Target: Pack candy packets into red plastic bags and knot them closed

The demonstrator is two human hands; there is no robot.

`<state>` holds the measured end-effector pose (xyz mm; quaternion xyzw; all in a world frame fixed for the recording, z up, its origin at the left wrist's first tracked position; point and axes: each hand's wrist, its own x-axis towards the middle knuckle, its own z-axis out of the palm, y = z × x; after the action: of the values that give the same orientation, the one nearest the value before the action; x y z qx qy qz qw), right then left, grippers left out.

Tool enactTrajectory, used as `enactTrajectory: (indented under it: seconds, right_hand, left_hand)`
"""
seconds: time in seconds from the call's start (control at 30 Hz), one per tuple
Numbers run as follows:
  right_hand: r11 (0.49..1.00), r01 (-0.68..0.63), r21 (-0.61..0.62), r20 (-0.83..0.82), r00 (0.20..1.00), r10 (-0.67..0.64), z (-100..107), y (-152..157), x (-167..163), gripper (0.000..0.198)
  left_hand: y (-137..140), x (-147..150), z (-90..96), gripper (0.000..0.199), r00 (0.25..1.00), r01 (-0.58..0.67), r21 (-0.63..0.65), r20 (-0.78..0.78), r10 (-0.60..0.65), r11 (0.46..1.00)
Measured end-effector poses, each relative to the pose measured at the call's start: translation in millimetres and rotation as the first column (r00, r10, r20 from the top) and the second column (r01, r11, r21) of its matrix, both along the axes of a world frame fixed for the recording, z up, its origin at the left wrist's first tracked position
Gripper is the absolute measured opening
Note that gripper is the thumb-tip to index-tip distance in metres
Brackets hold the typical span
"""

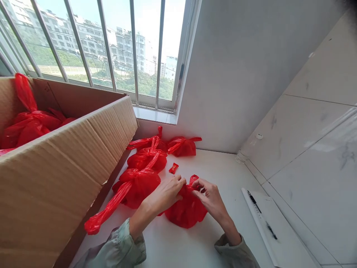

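A filled red plastic bag (pixel 185 212) sits on the white table, its top gathered between my hands. My left hand (pixel 169 191) has its fingers closed on the left side of the bag's neck. Pinched at the right side of the neck are the fingers of my right hand (pixel 209 195). What the bag holds is hidden. Just left of it lies a knotted red plastic bag (pixel 142 186), its long twisted end trailing toward the front. A small red wrapped packet (pixel 173 168) lies on the table behind my left hand.
More knotted red bags (pixel 182 146) stand along the wall. A large open cardboard box (pixel 69 149) with red bags inside fills the left side. Two pens (pixel 254 201) rest on a white board (pixel 267 216) at the right. The barred window (pixel 111 56) is behind.
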<state>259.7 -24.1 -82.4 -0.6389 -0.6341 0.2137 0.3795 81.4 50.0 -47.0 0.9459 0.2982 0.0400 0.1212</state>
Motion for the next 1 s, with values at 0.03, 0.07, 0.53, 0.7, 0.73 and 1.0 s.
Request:
enactTrajectory:
  seconds: [0.03, 0.07, 0.53, 0.7, 0.73, 1.0]
  right_hand:
    - [1.0, -0.005, -0.003, -0.026, 1.0, 0.005, 3, -2, 1, 0.008]
    - [1.0, -0.009, -0.007, -0.048, 0.999, 0.009, 6, -3, 1, 0.011]
    - [0.998, -0.064, -0.02, 0.113, 0.991, 0.066, 16, -8, -9, 0.011]
    - [0.999, -0.013, -0.044, -0.043, 0.999, 0.011, 23, -9, 8, 0.016]
    - [0.999, 0.009, -0.054, -0.056, 0.998, -0.012, 24, -9, 15, 0.016]
    - [0.965, -0.053, -0.256, -0.032, 0.998, 0.046, 28, -18, 35, 0.014]
  left_hand:
    - [1, -1, 0.2, 0.018, 1.0, 0.0, -0.012, -0.002, 0.0, 1.0]
    - [2, -2, 1.2, 0.014, 1.0, 0.001, -0.023, -0.001, -0.001, 1.0]
    - [-3, 0, 8.7, 0.005, 0.987, -0.003, -0.143, 0.156, 0.025, 0.99]
    - [5, -13, 19.0, 0.013, 0.989, 0.012, -0.217, 0.146, 0.02, 0.976]
    - [8, -18, 21.5, 0.015, 0.99, 0.011, -0.227, 0.138, 0.021, 0.974]
    - [7, -41, 35.4, 0.01, 0.997, -0.047, -0.228, 0.051, 0.061, 0.973]
